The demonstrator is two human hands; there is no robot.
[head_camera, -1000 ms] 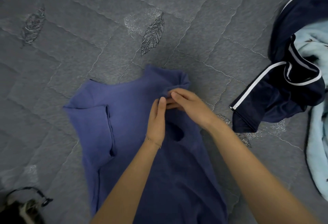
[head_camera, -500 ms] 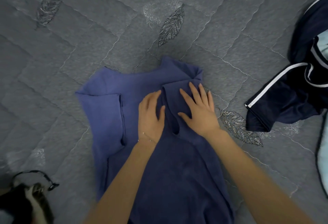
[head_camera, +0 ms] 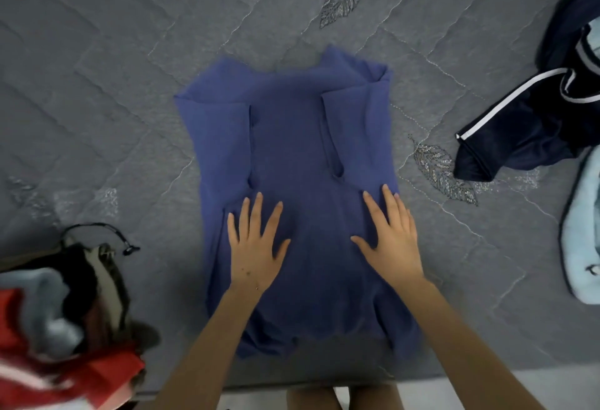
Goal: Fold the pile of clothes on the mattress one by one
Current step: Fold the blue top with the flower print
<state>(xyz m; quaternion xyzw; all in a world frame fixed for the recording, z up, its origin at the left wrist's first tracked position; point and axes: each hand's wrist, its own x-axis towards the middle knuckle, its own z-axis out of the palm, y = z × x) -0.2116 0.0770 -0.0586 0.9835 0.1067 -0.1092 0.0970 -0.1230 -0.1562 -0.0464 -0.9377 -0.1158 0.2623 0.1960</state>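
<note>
Near the mattress's [head_camera: 113, 91] front edge, left hand [head_camera: 255, 247] and right hand [head_camera: 391, 240] lie flat, fingers spread, on the blue shirt [head_camera: 292, 136]; blurred clothes, apparently a pile [head_camera: 55, 328], sit front-left.

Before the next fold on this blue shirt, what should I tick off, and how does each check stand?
1. Both sleeves of the blue shirt folded in over its body: ok.
2. Left hand flat on the shirt, fingers straight: ok.
3. Right hand flat on the shirt: ok.
4. Top right corner smooth: not ok, fabric is bunched there.
5. Hem lying even: cannot tell, blurred.
6. Navy garment apart from the shirt on the mattress: ok.
</note>
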